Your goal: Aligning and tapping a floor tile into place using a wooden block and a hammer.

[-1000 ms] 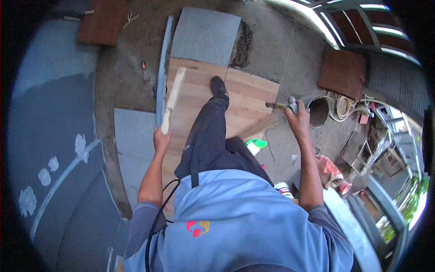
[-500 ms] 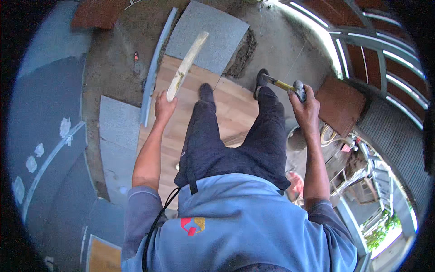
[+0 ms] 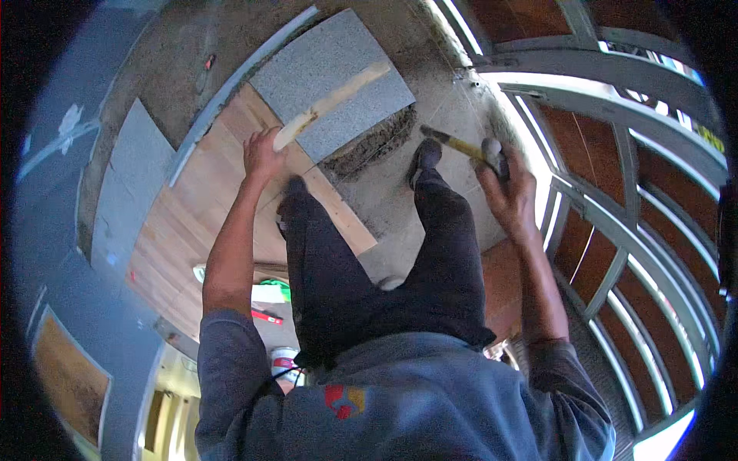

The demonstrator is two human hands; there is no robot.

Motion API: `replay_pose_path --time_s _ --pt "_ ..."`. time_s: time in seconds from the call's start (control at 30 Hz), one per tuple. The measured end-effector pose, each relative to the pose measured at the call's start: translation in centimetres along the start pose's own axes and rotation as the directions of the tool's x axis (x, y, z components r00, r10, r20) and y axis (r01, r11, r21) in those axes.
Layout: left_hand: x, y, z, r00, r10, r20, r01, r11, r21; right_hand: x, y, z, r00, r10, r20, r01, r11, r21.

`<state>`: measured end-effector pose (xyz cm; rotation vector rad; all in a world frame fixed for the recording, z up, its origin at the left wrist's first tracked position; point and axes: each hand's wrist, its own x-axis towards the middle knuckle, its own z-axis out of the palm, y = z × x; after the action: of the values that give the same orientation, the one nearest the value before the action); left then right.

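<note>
My left hand (image 3: 264,156) is closed round the near end of a pale, slightly curved wooden stick (image 3: 330,104). Its far end slants up and right above a grey speckled slab (image 3: 296,73). On the right, my right hand (image 3: 511,188) grips what looks like a hammer (image 3: 461,148) by its grey head. The yellow handle, dark at its tip, points left over my right shoe (image 3: 427,156). Part of the head is covered by my fingers. The stick and the hammer are apart.
Wood-plank flooring (image 3: 200,196) lies left of my legs, bordered by a long grey-blue strip (image 3: 231,84). A rough dirt edge (image 3: 369,142) runs beside the slab. Metal framing with brown panels (image 3: 592,146) rises at right. A white bucket (image 3: 284,361) stands near my left elbow.
My view and body have turned, so the floor and slab appear rotated and the metal framing fills more of the right side. My feet have shifted; both hands keep their holds.
</note>
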<state>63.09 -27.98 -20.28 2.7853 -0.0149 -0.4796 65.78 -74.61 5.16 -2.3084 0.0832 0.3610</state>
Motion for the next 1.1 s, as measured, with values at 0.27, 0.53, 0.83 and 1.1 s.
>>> replay_pose_path --time_s 0.27,0.53,0.83,1.1 --pt "8.7 1.1 10.1 0.988 -0.152 -0.024 0.153 0.986 0.061 14.9 6.3 1.5 0.957 -0.245 0.157 0.266 0.955 -0.134" --pt "19.2 -7.4 25.2 0.985 -0.157 -0.074 0.152 0.986 -0.074 27.9 11.0 14.7 0.761 -0.623 0.180 0.647 0.749 -0.143" --pt "23.9 -11.6 31.4 0.983 -0.001 -0.182 -0.015 0.996 -0.088 33.8 12.4 24.9 0.619 -0.755 0.218 0.776 0.544 -0.320" --pt "23.9 -11.4 31.8 0.976 0.030 -0.216 -0.026 0.999 0.021 33.7 12.4 27.2 0.629 -0.742 0.234 0.770 0.552 -0.321"
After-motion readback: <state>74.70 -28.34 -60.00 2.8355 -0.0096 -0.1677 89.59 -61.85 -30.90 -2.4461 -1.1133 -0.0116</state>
